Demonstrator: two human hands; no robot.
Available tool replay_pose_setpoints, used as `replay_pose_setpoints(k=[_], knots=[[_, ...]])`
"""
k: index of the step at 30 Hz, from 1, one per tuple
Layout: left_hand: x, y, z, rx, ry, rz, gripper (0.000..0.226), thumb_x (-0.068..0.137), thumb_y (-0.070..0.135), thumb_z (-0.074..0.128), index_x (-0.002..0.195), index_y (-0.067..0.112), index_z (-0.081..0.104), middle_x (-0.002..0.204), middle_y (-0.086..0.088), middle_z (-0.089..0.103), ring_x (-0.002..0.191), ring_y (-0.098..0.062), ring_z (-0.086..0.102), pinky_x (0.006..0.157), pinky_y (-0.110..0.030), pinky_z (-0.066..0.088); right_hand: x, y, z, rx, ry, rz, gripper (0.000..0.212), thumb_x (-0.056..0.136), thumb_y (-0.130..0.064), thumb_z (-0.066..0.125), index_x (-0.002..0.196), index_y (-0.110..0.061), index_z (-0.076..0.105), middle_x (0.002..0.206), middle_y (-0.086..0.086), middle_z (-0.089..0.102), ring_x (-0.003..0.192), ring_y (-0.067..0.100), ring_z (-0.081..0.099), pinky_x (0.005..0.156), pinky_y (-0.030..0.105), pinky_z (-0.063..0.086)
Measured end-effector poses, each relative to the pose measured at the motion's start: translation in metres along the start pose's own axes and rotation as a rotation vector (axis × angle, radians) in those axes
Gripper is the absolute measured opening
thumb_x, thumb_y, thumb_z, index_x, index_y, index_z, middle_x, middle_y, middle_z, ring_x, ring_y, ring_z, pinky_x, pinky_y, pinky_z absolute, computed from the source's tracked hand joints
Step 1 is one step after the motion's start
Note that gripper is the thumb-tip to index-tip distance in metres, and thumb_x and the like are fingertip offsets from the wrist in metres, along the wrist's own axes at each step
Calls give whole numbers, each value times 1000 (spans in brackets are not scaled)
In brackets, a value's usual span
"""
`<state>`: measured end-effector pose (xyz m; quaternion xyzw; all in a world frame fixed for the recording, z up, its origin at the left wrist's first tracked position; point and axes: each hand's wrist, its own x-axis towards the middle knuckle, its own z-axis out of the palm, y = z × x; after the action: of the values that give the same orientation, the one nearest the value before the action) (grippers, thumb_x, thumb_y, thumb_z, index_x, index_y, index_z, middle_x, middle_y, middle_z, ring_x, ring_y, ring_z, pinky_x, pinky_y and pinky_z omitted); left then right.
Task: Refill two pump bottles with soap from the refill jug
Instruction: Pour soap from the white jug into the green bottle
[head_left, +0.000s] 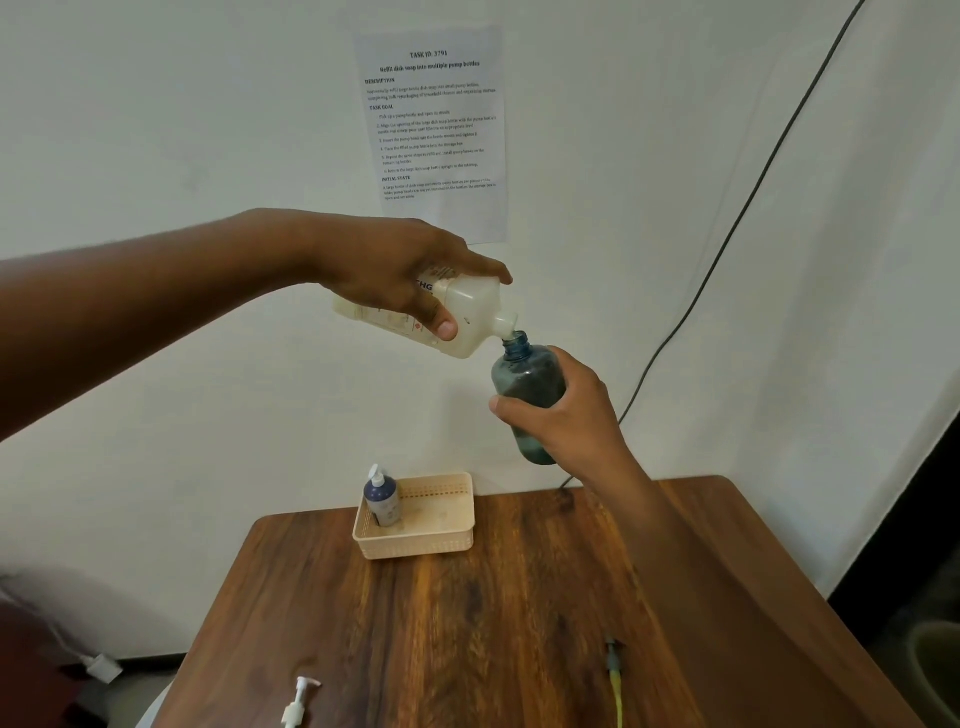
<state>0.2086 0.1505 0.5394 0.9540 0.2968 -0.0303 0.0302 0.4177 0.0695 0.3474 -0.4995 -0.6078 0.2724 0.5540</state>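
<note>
Above a wooden counter (467, 623), left hand (400, 275) grips the tilted refill jug (467, 306), spout at the open blue bottle (527, 384) gripped by right hand (566, 415); second pump bottle (382, 499) stands in a basket (447, 540).

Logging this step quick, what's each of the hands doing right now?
Left hand: grips the tilted refill jug, spout at the bottle's mouth.
Right hand: grips the open blue bottle.

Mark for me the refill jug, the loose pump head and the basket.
refill jug (467, 304), head view, on its white shoulder near the spout.
pump head (300, 699), head view, on its white stem, lying on the table.
basket (415, 546), head view, on its front wall.
</note>
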Motion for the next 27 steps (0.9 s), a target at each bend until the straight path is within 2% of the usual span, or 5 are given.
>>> replay_pose_setpoints(k=[4, 9, 13, 16, 27], knots=[[0, 0, -1, 16, 1, -13, 80, 85, 55, 72, 155, 48, 35, 119, 22, 55, 112, -11, 54, 91, -25, 43, 1, 0, 0, -6, 1, -6, 63, 75, -49, 84, 125, -50, 47, 107, -42, 49, 96, -21, 53, 59, -1, 43], [0, 2, -4, 32, -4, -13, 79, 86, 53, 73, 155, 47, 35, 126, 11, 58, 115, -16, 54, 98, -33, 47, 2, 0, 0, -7, 2, -4, 63, 73, -51, 84, 125, -50, 47, 108, -41, 49, 99, -7, 57, 60, 1, 45], [1, 3, -6, 35, -6, -17, 78, 86, 52, 73, 154, 47, 37, 124, 12, 58, 115, -16, 55, 93, -27, 44, 3, 1, 0, -19, 0, -9, 62, 76, -49, 84, 125, -49, 46, 109, -40, 49, 99, -5, 58, 63, 2, 45], [3, 5, -8, 38, -13, -22, 81, 80, 60, 69, 154, 47, 37, 119, 15, 56, 113, -15, 54, 87, -20, 41, 4, 2, 0, -26, 0, -10, 62, 77, -47, 84, 126, -48, 46, 108, -40, 48, 97, -7, 57, 63, 2, 43], [6, 10, -15, 58, -36, -37, 78, 83, 55, 73, 152, 48, 39, 120, 15, 56, 113, -15, 54, 90, -26, 41, 6, 1, 0, -51, 11, -22, 63, 76, -50, 83, 125, -50, 44, 106, -45, 44, 96, -24, 52, 61, -2, 40]])
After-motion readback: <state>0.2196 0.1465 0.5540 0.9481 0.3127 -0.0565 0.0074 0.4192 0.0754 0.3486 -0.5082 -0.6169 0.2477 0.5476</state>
